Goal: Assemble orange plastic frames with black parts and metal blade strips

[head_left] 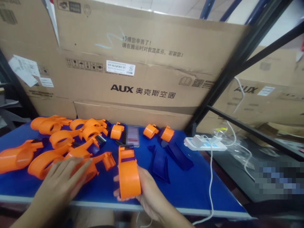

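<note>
My right hand (148, 186) is wrapped round an orange tape dispenser (129, 180), held upright near the table's front edge. Its round band faces me, and a dark piece sits at its top. My left hand (63, 177) lies over the orange tape dispensers at the left, fingers stretched out, and reaches across one dispenser (89, 172). Whether the fingertips press on it is hard to see. Several more orange dispensers (61, 139) crowd the left side, some with dark blue parts. Two dark blue handle-like pieces (159, 163) rest to the right of my right hand.
A phone-like device (132, 136) lies at the back of the blue table (182, 193), with orange dispensers (167, 134) beside it. At right, a white power strip (205, 144) trails a cable (211, 180) over the edge. Large cardboard boxes (133, 79) and a black metal frame (228, 68) stand behind.
</note>
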Tool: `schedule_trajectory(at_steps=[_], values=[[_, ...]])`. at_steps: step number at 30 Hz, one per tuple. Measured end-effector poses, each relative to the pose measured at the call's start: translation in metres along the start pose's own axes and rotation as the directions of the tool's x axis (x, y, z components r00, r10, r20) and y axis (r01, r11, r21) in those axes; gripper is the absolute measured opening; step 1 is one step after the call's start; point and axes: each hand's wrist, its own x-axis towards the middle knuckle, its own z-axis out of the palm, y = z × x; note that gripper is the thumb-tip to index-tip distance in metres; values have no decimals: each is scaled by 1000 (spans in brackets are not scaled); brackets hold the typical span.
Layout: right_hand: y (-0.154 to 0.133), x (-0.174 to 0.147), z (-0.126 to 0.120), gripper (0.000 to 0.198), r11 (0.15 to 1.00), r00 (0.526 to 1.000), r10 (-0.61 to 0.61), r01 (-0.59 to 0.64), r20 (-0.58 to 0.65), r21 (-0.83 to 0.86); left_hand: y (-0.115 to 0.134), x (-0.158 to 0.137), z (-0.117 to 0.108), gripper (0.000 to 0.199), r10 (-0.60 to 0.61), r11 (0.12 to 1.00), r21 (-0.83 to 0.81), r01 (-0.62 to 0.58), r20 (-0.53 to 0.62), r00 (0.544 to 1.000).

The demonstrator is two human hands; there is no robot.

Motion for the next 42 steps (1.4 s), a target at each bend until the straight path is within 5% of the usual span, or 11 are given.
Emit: schedule_trajectory(at_steps=[3,9,13,18,25,29,32,35,39,42], values=[[19,7,7,50,999,1000,18,-18,-1,32,1,-6,3,36,76,985,152,-84,62,995],[32,16,11,41,990,990,139,-139,14,24,-17,5,22,42,-49,971,224,83,-151,987],[32,26,15,29,972,972,234,-234,20,32,-19,23,25,45,-249,955,112,274,-200,948],[25,56,24,30,906,905,422,-422,54,-24,-9,41,22,41,-337,939,-69,338,-381,861],[20,70,23,29,948,946,297,-308,133,77,4,50,13,37,-202,978,-101,181,-665,719],[8,51,12,33,966,948,257,-248,188,-70,25,53,6,43,-96,994,-102,33,-713,694],[-15,37,6,40,984,990,-68,87,122,-156,54,54,5,45,-88,985,-172,-31,-641,763],[-40,27,2,47,914,930,-361,366,63,-177,84,50,11,47,-93,955,-294,-47,-445,891],[-57,29,-7,37,874,909,-415,390,-30,-291,109,47,22,58,-79,849,-526,-43,-208,975],[-58,41,-20,31,852,894,-435,370,-108,-372,117,54,31,81,-136,553,-822,134,70,988]])
